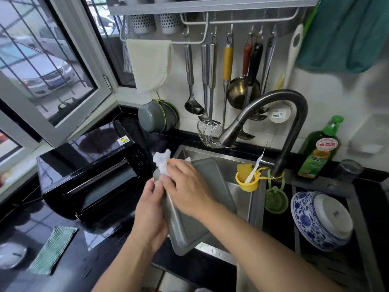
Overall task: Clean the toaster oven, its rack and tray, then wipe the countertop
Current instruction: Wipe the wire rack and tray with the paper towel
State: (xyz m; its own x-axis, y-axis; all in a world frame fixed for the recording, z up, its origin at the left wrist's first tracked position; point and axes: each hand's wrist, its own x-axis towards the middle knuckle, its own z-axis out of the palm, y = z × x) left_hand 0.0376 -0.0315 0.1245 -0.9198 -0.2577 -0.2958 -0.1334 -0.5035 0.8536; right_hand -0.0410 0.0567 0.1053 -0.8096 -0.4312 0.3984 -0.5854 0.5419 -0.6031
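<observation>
Right hand (185, 184) pinches a crumpled white wipe (162, 162) and presses it on the upper left corner of the tray (202, 199). Left hand (150, 205) grips the tray's left long edge, fingers curled round the rim. Tray is grey metal, rectangular, held tilted over the sink (242, 186); its long axis runs from near-left to far-right, far end pointing toward the faucet (280, 114), near end over the sink's front rim.

Left of the hands, the black toaster oven (90, 178) sits on the black table (27, 218), door open and facing right-front. A yellow triangle warning sticker is on its top; the text beside it is too small to read. Knobs on its right panel are dark, markings unreadable.

A green-striped cloth (52, 249) lies flat on the table in front of the oven, a round metal lid (11, 256) just left of it.

A yellow cup (247, 180) holding a sponge and a white brush hangs at the faucet base. A green strainer (275, 199) hangs beside it. A blue-and-white bowl (322, 220) lies tipped on the drain rack at right.

A green detergent bottle (320, 148) stands behind the rack; red round label reads "食品用", lower writing partly legible, sunflower picture. Utensils (210, 81) hang on the wall rail.
</observation>
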